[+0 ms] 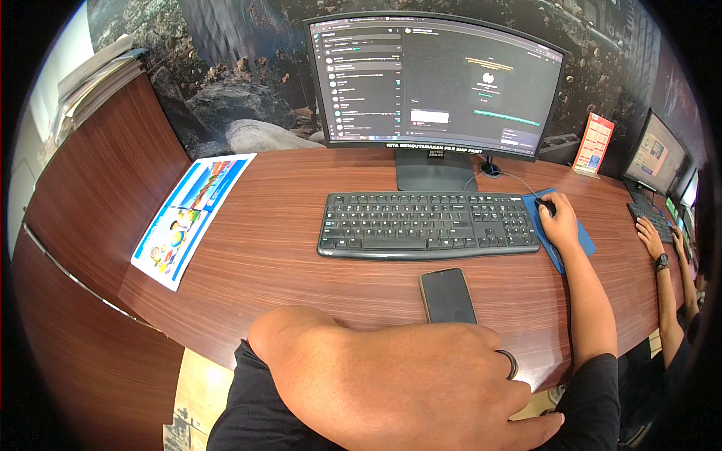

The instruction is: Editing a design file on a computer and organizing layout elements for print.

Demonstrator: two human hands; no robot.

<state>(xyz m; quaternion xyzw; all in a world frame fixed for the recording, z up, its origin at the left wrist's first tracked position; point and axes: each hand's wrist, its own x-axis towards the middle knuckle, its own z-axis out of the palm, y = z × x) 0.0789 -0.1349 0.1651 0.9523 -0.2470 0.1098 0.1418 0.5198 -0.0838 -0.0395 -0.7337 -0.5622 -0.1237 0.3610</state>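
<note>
My right hand is closed over a dark computer mouse on a blue mouse pad. My left hand looms large at the bottom, close to the camera and above the desk's near edge. A dark ring is on one of its fingers. Those fingers bend downward and their tips are mostly hidden, so what they hold, if anything, does not show. A phone with a dark screen lies just beyond the left hand, partly covered by it. Between phone and monitor sits a black keyboard, untouched.
A curved monitor stands behind the keyboard, showing a dark chat window. Left lies a colourful printed sheet, beside a wooden partition topped with papers. An orange stand card is at right. Farther right, another person's hands are at a second keyboard.
</note>
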